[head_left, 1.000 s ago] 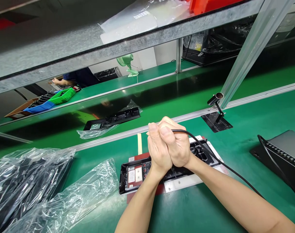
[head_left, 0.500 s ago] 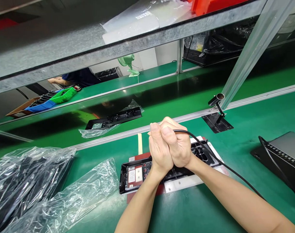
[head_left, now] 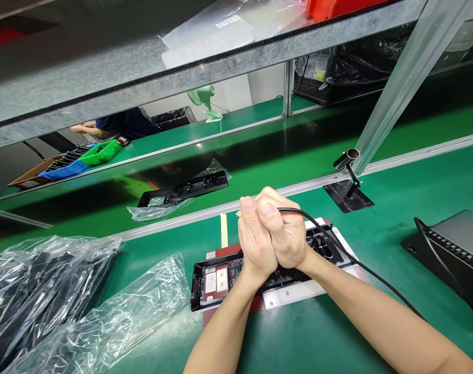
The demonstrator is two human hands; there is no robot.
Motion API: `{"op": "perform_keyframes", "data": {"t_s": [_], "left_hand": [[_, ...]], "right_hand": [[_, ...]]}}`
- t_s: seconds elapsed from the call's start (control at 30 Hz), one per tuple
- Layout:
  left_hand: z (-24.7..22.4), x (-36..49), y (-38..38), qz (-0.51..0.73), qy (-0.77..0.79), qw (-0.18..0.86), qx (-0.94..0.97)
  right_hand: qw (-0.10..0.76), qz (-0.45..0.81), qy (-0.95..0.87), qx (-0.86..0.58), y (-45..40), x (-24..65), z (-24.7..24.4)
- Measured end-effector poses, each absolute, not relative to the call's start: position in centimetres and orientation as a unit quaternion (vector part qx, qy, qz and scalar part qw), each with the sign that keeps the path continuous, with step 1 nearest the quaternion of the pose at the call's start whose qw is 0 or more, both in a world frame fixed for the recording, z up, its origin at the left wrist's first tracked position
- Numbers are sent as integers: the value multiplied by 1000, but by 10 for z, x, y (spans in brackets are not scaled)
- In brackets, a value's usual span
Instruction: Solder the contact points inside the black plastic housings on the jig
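Observation:
My left hand [head_left: 255, 241] and my right hand [head_left: 286, 228] are closed and pressed together, thumbs on top. A black cable [head_left: 339, 249] comes out at the top of my right fist and runs down to the right, past my forearm. Whatever the fists enclose is hidden by the fingers. Just below them lies a long black plastic housing [head_left: 197, 288] with a label and round holes at its left end. It rests on a red and white fixture [head_left: 298, 295], and my hands cover its middle.
Clear plastic bags [head_left: 150, 291] and wrapped black parts [head_left: 37, 280] lie at left. Another black housing [head_left: 185, 189] sits on the green belt beyond the metal rail. To the right are a small stand with a tube [head_left: 347, 158] and a laptop-like device [head_left: 454, 249]. A shelf [head_left: 205, 65] crosses overhead.
The view has shifted very slightly. Both fists stay in the same place over the housing, and the cable keeps its curve.

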State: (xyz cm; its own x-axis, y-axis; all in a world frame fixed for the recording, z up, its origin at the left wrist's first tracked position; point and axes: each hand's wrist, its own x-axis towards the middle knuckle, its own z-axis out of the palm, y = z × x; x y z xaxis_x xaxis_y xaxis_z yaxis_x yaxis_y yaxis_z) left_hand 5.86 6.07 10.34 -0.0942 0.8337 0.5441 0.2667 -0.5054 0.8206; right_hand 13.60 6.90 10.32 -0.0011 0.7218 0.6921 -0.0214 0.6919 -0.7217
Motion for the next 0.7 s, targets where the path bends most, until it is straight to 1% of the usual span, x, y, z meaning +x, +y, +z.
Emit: {"op": "perform_keyframes", "data": {"t_s": [0.13, 0.27, 0.43, 0.6, 0.7], "left_hand": [[102, 59, 61, 591, 429, 251, 635], [100, 59, 61, 592, 443, 222, 635], [100, 58, 61, 592, 444, 250, 624], [101, 57, 61, 601, 443, 232, 624], [102, 57, 62, 601, 434, 249, 623]], "right_hand": [[656, 286, -644, -271, 69, 136, 104], [662, 289, -636, -272, 67, 135, 104], [653, 288, -642, -280, 67, 135, 105], [655, 290, -641, -275, 67, 135, 105], [652, 287, -646, -274, 67, 136, 106]]}}
